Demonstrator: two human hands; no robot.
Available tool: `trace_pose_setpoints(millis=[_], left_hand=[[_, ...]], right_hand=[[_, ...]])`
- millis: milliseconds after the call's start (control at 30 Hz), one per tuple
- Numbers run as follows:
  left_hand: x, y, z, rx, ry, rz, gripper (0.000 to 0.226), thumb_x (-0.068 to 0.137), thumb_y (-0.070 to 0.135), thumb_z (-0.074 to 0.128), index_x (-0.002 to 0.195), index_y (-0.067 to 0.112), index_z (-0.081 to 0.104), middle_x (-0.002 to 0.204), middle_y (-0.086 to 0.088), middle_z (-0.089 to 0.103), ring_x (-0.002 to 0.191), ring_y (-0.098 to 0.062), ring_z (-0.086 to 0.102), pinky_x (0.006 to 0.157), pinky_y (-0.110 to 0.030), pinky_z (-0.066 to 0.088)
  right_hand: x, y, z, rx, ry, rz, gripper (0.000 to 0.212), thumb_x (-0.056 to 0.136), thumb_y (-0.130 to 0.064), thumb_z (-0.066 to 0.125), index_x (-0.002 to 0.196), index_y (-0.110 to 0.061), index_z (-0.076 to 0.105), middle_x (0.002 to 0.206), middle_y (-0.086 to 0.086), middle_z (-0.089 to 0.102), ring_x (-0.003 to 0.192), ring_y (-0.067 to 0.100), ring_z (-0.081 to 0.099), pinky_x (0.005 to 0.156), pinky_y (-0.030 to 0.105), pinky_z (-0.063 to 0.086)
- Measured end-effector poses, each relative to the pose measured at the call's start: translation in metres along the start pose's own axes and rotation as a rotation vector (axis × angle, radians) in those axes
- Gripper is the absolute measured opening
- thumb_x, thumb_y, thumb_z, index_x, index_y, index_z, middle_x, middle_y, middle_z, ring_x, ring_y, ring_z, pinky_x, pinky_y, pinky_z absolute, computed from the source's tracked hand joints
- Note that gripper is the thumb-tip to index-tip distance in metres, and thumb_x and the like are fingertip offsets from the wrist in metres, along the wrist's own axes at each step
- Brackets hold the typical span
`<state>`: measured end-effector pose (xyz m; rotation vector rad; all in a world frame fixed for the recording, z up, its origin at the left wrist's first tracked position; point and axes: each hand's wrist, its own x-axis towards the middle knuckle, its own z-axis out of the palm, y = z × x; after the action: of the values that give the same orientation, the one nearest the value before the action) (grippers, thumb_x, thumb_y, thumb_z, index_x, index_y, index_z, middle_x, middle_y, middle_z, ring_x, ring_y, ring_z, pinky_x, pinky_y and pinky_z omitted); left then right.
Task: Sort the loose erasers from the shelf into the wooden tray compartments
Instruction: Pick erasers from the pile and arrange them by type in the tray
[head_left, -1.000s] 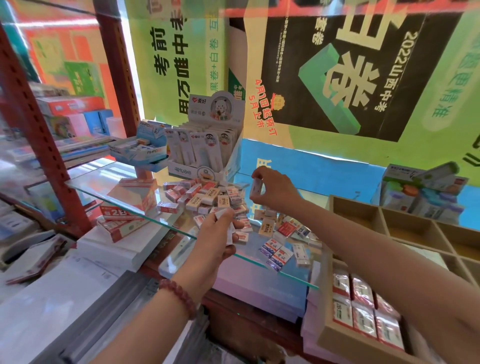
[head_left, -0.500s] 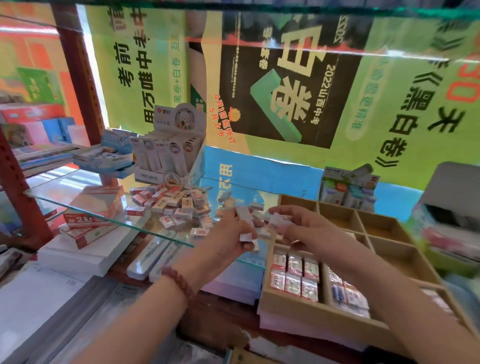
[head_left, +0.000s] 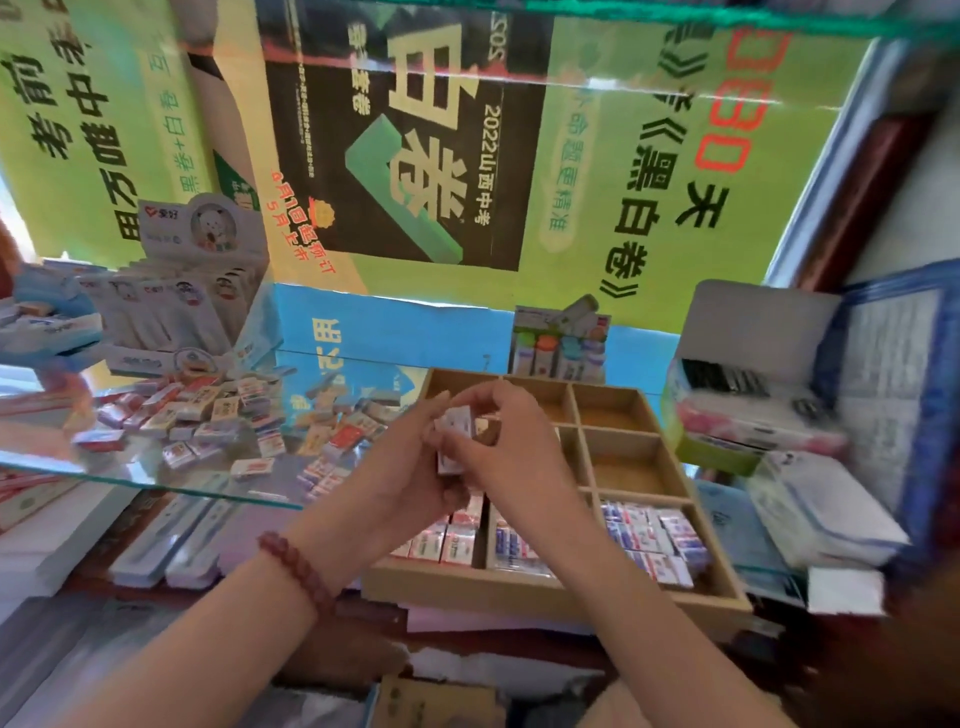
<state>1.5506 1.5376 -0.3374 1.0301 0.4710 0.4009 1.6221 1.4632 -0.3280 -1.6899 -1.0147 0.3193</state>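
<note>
Viewpoint: looking down from a person's head at two bare forearms reaching forward over a shop display.
Left hand: the left hand (head_left: 410, 467) is cupped, with its fingers curled round the left side and underside of a small stack of erasers (head_left: 453, 436).
Right hand: the right hand (head_left: 511, 452) pinches the same stack from the right with thumb and fingertips. The two hands touch each other.
Held stack: it is above the left part of the wooden tray (head_left: 519, 590), around its middle row. Blur hides how many pieces it holds.
Loose erasers: a pile of loose erasers (head_left: 218, 415) lies on the glass shelf (head_left: 156, 480) to the left of the hands, in white, red and beige wrappers at all angles.
Tray layout: a grid of compartments, just right of the pile.
Sorted erasers: the sorted erasers (head_left: 654, 535) fill the nearest row in neat lines, red-and-white at the left, blue-and-white in the middle and right.
Wrist: a red bead bracelet (head_left: 296, 564) circles the left wrist.
Behind the pile: a display box (head_left: 176, 301) of upright white packets.
Behind the tray: a colourful pack (head_left: 561, 343), too blurred to name.
Far right: an open cardboard box (head_left: 748, 379) with its lid raised and dark items inside.
Backdrop: a poster (head_left: 405, 145) in green, black and blue with large Chinese characters.
</note>
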Motion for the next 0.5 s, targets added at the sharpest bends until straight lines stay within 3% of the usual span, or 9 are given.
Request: trace_pose_setpoints(millis=[67, 167, 300, 433, 500], left_hand=[[0.006, -0.005, 0.005, 0.02, -0.014, 0.002, 0.019, 0.092, 0.026, 0.044, 0.1, 0.014, 0.058, 0.077, -0.004, 0.057, 0.066, -0.015, 0.044, 0.056, -0.026, 0.028], [0.011, -0.01, 0.011, 0.039, -0.007, -0.015, 0.015, 0.095, 0.019, 0.043, 0.095, 0.011, 0.055, 0.076, -0.005, 0.056, 0.066, -0.015, 0.048, 0.058, -0.027, 0.034], [0.018, -0.014, 0.017, 0.123, -0.039, -0.016, 0.016, 0.095, 0.02, 0.044, 0.096, 0.009, 0.056, 0.079, -0.005, 0.058, 0.064, -0.013, 0.055, 0.058, -0.026, 0.043], [0.025, -0.016, 0.02, 0.362, 0.022, 0.042, 0.028, 0.096, 0.028, 0.046, 0.112, 0.008, 0.057, 0.102, -0.01, 0.068, 0.088, -0.019, 0.068, 0.073, -0.032, 0.054], [0.028, -0.016, 0.025, 0.464, 0.077, 0.047, 0.031, 0.095, 0.032, 0.048, 0.115, 0.009, 0.055, 0.104, -0.011, 0.067, 0.091, -0.022, 0.068, 0.081, -0.035, 0.055]], right_hand=[[0.004, 0.006, -0.01, -0.061, 0.004, -0.029, 0.021, 0.084, -0.018, 0.068, 0.094, -0.029, 0.055, 0.091, -0.007, 0.053, 0.066, 0.001, 0.047, 0.06, 0.016, 0.038], [0.008, 0.012, -0.025, -0.2, -0.061, -0.08, 0.022, 0.082, -0.017, 0.068, 0.096, -0.026, 0.054, 0.105, -0.005, 0.048, 0.067, 0.0, 0.045, 0.059, 0.014, 0.037], [0.01, 0.018, -0.037, -0.386, -0.141, -0.175, 0.025, 0.083, -0.019, 0.066, 0.105, -0.024, 0.055, 0.117, -0.006, 0.043, 0.094, 0.007, 0.051, 0.081, 0.022, 0.044], [0.013, 0.026, -0.059, -0.416, -0.398, -0.152, 0.061, 0.083, -0.027, 0.071, 0.137, -0.025, 0.043, 0.135, -0.013, 0.036, 0.112, 0.003, 0.047, 0.085, 0.011, 0.041], [0.014, 0.028, -0.066, -0.515, -0.418, -0.169, 0.075, 0.08, -0.029, 0.074, 0.144, -0.026, 0.035, 0.14, -0.015, 0.034, 0.117, 0.004, 0.047, 0.091, 0.013, 0.041]])
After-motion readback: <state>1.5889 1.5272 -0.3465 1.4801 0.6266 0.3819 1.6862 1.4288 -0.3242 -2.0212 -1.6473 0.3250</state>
